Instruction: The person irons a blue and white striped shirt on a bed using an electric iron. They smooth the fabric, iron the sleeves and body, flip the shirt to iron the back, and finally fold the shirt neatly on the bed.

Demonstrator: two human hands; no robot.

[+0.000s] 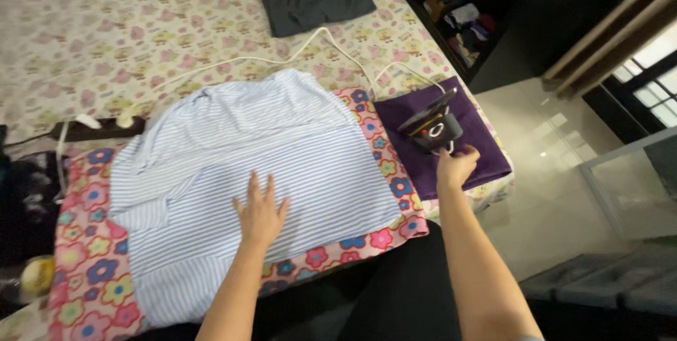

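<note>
Iron [431, 129] in right hand [456, 167]

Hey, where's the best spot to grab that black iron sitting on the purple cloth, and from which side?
Probably by the handle at the near end of the black iron, coming from the near side, where the right hand already reaches. It stands on end on the purple cloth with its flat plate angled up and away. The white cord trails off behind it.
</note>
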